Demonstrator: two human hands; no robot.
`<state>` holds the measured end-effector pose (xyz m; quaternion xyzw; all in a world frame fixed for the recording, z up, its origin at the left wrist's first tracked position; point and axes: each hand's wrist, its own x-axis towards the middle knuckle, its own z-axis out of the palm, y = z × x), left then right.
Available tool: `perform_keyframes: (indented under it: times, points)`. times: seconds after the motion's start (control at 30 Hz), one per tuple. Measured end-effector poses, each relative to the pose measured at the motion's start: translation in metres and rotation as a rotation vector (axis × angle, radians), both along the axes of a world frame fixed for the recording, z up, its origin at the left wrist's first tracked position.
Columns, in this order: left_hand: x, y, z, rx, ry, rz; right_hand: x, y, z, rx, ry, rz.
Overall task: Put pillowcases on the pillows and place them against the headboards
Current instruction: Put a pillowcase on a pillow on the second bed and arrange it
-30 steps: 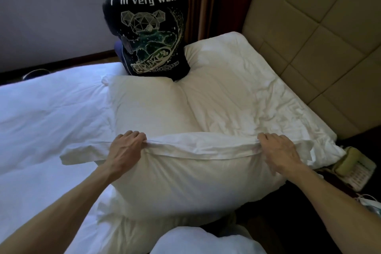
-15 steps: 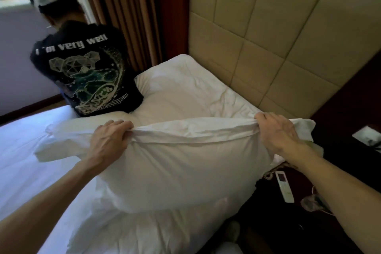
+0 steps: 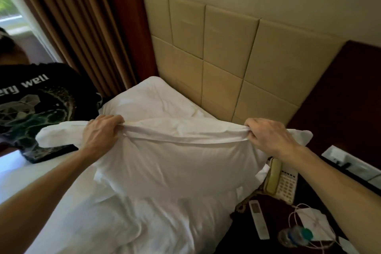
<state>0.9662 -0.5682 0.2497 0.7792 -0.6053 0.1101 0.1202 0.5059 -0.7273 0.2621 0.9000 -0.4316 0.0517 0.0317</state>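
Above the bed [image 3: 144,222], we hold the pillow [image 3: 175,167] up.
Beside a dark-shirted person [image 3: 41,105], our left hand [image 3: 101,132] clamps its hem in curled fingers; it hangs near the headboard [image 3: 226,57]; our right hand [image 3: 268,136] grips likewise above a telephone [image 3: 282,181].

Single head-worn view, forward-down, close, toward the headboard [image 3: 226,51]

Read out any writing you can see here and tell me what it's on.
"ery well": white letters on the other person's black T-shirt, cut off by the left frame edge.
Telephone keys: too small to read.
Remote control: too blurred to read.
Bottle label: too blurred to read.
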Motion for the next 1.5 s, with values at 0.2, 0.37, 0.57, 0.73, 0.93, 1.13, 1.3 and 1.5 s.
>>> perform_keyframes:
  times: [0.2,0.37,0.57,0.73,0.93,1.13,1.3,1.5]
  points:
    - [-0.026,-0.075,0.021,-0.013,-0.073,-0.038,-0.033,-0.025,0.014,-0.041,-0.027,-0.095]
    - [-0.049,-0.139,0.037,-0.030,-0.078,-0.106,-0.058,-0.043,0.021,-0.070,-0.012,-0.194]
    - [-0.067,-0.235,0.029,0.013,-0.049,-0.232,-0.081,-0.071,0.009,-0.030,0.013,-0.333]
    - [-0.066,-0.324,-0.003,0.085,-0.059,-0.374,-0.078,-0.098,-0.018,0.049,0.030,-0.498]
    - [-0.065,-0.427,-0.040,0.179,-0.016,-0.528,-0.058,-0.132,-0.041,0.114,0.062,-0.624]
    - [-0.070,-0.518,-0.081,0.214,0.018,-0.651,-0.035,-0.174,-0.065,0.169,0.105,-0.773]
    - [-0.071,-0.569,-0.131,0.251,0.038,-0.742,-0.021,-0.201,-0.095,0.235,0.167,-0.901]
    - [-0.083,-0.595,-0.160,0.214,0.081,-0.788,-0.018,-0.221,-0.118,0.223,0.242,-1.044]
